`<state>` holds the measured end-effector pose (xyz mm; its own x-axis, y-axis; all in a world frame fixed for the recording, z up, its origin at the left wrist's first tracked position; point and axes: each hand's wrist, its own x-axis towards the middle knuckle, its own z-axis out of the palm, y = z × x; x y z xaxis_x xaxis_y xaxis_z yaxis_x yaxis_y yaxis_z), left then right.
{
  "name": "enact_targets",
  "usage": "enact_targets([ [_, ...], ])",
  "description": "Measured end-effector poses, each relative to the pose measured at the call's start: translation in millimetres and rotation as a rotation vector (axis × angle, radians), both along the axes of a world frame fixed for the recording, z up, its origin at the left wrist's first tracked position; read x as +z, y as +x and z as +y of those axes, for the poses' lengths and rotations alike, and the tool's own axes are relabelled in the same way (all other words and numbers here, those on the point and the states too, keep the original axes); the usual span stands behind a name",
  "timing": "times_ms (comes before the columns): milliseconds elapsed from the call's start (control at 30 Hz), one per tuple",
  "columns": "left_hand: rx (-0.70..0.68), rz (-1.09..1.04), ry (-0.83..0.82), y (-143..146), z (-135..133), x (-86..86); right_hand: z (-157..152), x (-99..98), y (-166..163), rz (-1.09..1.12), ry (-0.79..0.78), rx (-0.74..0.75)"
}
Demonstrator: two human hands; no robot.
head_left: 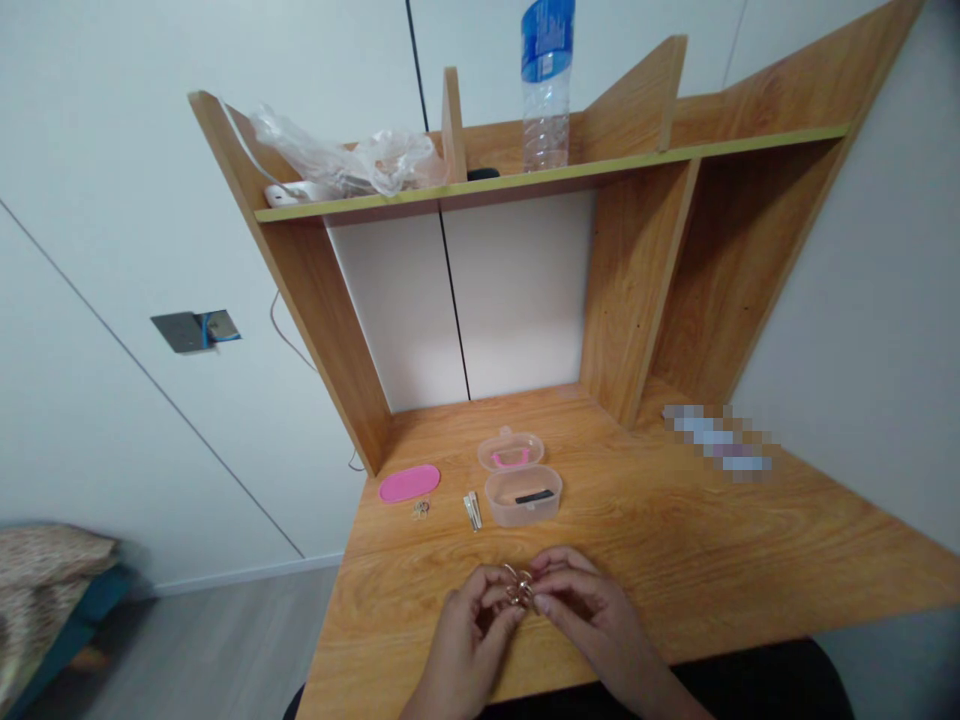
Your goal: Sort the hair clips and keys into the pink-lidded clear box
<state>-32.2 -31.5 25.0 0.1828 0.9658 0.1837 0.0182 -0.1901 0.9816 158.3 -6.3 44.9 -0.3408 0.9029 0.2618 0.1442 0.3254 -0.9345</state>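
As left hand [466, 628] and right hand [592, 612] pinch the ring cluster [519, 588], its long axis seems upright.

Bottle [546, 90]: top cut off by upper edge.
Patch [720, 445] on desk [675, 540]: pixelated, unreadable.
Metal piece [519, 588]: partly covered by left hand [469, 640] and right hand [592, 610]; kind too small to tell.
Bed [45, 590]: cut by left edge.

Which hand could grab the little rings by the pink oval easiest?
Probably the left hand: the little rings lie on its side, while the right hand would have to cross over. Both pinch a shiny metal piece now.
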Motion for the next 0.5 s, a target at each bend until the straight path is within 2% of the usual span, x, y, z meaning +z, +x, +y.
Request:
enact_targets([
  [200,0.033,0.153,0.048,0.0,1.2,2.6,-5.6,-2.1,-5.0,-0.079,-0.014,0.018],
  [400,-0.021,0.044,0.017,2.6,-0.8,9.3,-4.0,-9.3,-6.3,-0.118,-0.082,-0.087],
  [500,-0.024,0.046,0.015,2.8,-0.7,7.7,-3.6,-6.3,-5.3,-0.153,-0.041,-0.065],
])
